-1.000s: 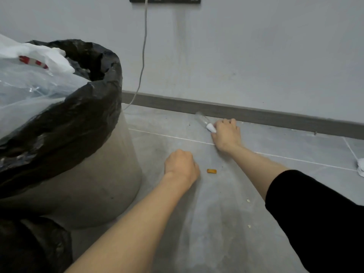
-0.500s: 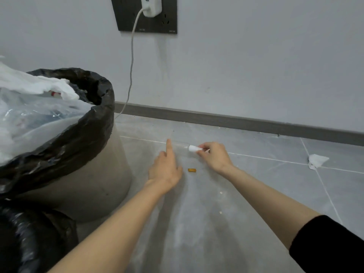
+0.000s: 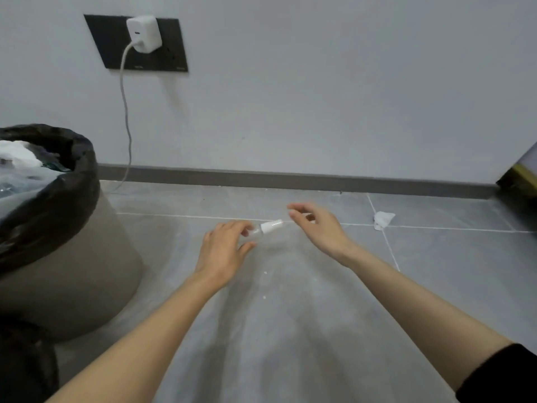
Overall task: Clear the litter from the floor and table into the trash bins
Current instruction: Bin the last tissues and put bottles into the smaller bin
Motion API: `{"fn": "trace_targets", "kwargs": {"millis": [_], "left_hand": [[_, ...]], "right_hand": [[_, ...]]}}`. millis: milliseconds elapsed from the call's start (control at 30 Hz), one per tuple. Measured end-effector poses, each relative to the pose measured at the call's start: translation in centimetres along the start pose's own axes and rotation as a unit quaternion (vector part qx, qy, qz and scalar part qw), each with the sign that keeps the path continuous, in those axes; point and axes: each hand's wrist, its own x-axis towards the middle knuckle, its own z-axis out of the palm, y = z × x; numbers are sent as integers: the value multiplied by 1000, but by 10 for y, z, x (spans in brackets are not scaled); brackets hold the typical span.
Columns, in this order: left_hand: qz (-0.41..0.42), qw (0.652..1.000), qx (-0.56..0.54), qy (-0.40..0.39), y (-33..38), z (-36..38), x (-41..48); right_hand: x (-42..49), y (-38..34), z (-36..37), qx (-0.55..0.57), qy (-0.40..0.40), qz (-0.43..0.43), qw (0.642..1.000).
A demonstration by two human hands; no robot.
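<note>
Left hand point(image 3: 223, 251) has the bottle point(image 3: 266, 228): fingers curled over its clear body, thumb underneath, a light pinch. The white cap pointing right and slightly up. The bottle sits in that grip above the middle of the floor point(image 3: 290, 330), out to the right of the bin point(image 3: 72, 257) and apart from it.

Right hand point(image 3: 316, 225) hangs just beside the cap's tip, not touching it. Its fingers are loose and slightly spread, thumb and forefinger a little apart, nothing in them. A black sleeve point(image 3: 505, 373) shows on that arm at the lower right corner.

The bin stands at the floor's left edge, its black liner point(image 3: 58, 199) folded over the rim, with white and clear plastic piled inside. A crumpled tissue point(image 3: 383, 219) lies on the floor toward the right, on a grout line near the skirting point(image 3: 290, 180). A few pale crumbs point(image 3: 265, 273) dot the tile below the hands.

On the wall, a white charger point(image 3: 143, 33) is plugged into a dark socket plate point(image 3: 168, 53), and its cable point(image 3: 126, 112) drops toward the floor behind the bin.
</note>
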Motion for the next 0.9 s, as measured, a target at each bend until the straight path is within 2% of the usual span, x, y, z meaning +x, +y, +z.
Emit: {"fn": "trace_targets", "kwargs": {"millis": [67, 167, 367, 667, 767, 900], "left_hand": [[-21, 999, -35, -1, 8, 10, 2], [-50, 994, -95, -6, 17, 22, 8], [-62, 990, -121, -24, 25, 40, 18], [-66, 983, -172, -25, 21, 52, 19], [-71, 980, -186, -27, 17, 55, 18], [-73, 978, -193, -22, 16, 54, 18]], "right_hand": [[8, 27, -17, -16, 68, 54, 996], [20, 71, -38, -103, 117, 135, 978], [37, 129, -65, -178, 105, 219, 954], [60, 167, -65, -272, 3, 275, 922], [60, 174, -58, -312, 27, 274, 909], [56, 176, -59, -370, 64, 227, 899]]}}
